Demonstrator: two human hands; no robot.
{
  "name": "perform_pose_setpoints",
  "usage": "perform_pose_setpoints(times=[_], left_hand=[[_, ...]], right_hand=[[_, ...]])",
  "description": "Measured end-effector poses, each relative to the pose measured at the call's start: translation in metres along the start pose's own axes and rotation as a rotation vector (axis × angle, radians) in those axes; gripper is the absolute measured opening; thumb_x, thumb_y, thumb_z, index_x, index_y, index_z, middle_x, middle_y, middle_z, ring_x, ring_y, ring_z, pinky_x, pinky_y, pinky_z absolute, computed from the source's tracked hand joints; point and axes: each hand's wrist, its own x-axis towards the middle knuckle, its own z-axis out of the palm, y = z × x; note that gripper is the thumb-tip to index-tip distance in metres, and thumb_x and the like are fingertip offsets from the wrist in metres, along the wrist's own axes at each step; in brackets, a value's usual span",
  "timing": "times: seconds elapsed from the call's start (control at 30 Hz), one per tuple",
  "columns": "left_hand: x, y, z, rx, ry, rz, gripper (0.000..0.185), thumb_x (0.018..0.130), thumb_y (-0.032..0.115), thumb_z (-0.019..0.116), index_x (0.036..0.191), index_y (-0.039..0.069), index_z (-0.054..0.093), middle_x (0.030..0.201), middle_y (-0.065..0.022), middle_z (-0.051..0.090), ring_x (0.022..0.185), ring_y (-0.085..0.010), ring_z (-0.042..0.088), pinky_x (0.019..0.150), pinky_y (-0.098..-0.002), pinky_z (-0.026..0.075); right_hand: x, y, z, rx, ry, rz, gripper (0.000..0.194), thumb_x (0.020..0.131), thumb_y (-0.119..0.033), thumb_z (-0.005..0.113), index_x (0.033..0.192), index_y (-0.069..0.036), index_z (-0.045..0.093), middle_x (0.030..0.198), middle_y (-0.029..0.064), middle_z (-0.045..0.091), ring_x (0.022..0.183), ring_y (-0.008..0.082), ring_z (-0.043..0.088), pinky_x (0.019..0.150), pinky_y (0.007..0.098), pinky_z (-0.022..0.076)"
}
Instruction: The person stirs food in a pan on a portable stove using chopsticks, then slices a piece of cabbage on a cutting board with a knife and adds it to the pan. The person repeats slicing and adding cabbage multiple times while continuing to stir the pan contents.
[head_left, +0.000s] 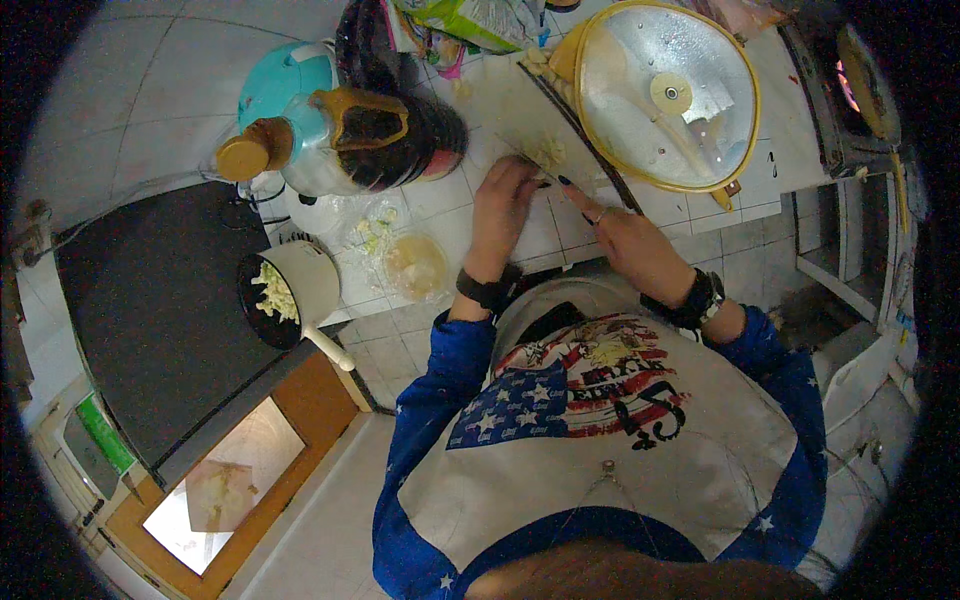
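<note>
My right hand (626, 236) grips a knife (525, 156), its index finger stretched along the tool. The thin blade slants up and left past my other hand; the handle is mostly hidden in my palm. Bent fingers of my left hand (504, 196) sit close against the blade, and whatever they may pinch is hidden. Just beyond the blade lies a small heap of pale chopped food (550, 152) on a pale, board-like surface (495, 97). A dark straight edge (585, 139) runs along this surface's right side.
Left of my hands are plastic film with pale scraps (373, 232), a wrapped round item (415, 264) and a large handled bottle (375, 142). A saucepan (315, 277) holds pale pieces. At right are a yellow-rimmed lid (622, 82) and a pan (866, 86) on a stove.
</note>
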Motion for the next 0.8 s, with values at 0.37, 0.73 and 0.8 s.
perform_pose_setpoints(times=[0.37, 0.73, 0.8], left_hand=[[0.006, 0.0, -0.003, -0.052, -0.019, -0.062, 0.015, 0.081, -0.004, 0.067, 0.095, 0.0, 0.061, 0.1, -0.0146, 0.063, 0.085, -0.0347, 0.064, 0.072, -0.0382, 0.053], [-0.001, 0.001, -0.004, -0.048, 0.04, -0.066, 0.024, 0.081, -0.007, 0.066, 0.103, 0.0, 0.058, 0.104, -0.0164, 0.059, 0.089, -0.034, 0.063, 0.074, -0.0387, 0.053], [-0.002, 0.001, -0.004, -0.057, 0.053, -0.139, 0.031, 0.08, -0.006, 0.067, 0.108, 0.0, 0.056, 0.105, -0.0157, 0.057, 0.092, -0.0336, 0.061, 0.078, -0.0389, 0.053]], right_hand=[[0.015, 0.014, -0.007, 0.038, -0.123, 0.017, 0.072, 0.09, -0.002, 0.048, 0.156, -0.017, 0.024, 0.086, 0.0218, 0.065, 0.083, 0.0382, 0.064, 0.075, 0.0512, 0.0518], [0.047, 0.009, 0.019, 0.19, 0.299, -0.271, 0.065, 0.096, -0.001, 0.043, 0.156, -0.02, 0.027, 0.088, 0.0257, 0.06, 0.075, 0.0362, 0.062, 0.074, 0.0457, 0.0499], [0.032, 0.006, 0.008, 0.252, 0.213, -0.042, 0.065, 0.095, -0.001, 0.043, 0.156, -0.019, 0.028, 0.09, 0.0241, 0.061, 0.074, 0.0315, 0.06, 0.075, 0.0415, 0.0495]])
